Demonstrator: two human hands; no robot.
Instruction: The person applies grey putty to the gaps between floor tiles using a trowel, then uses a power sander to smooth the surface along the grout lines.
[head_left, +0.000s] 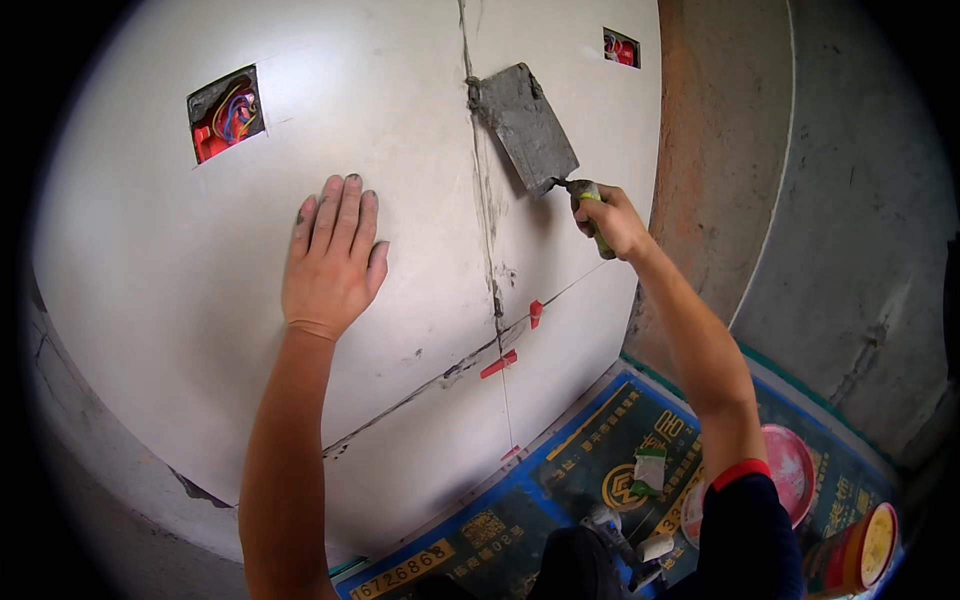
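My right hand (611, 221) grips the green handle of a trowel (529, 131). Grey mortar coats its wide blade, whose upper left edge touches the dark vertical joint between two large pale wall tiles. My left hand (334, 255) lies palm down on the left tile (187, 285), fingers pointing up, with grey smears on the fingertips. Below, the vertical joint meets a mortar-smeared horizontal joint. Red tile-levelling wedges stand at the joints, one (535, 314) right of the crossing and another (499, 364) just under it.
Cut-outs with wires and red boxes open in the tiles at upper left (226, 116) and upper right (622, 49). A printed protective floor sheet (517, 525) bears writing. On it stand a pink basin (787, 472) and a red-and-yellow bucket (855, 551). Bare cement wall rises at right.
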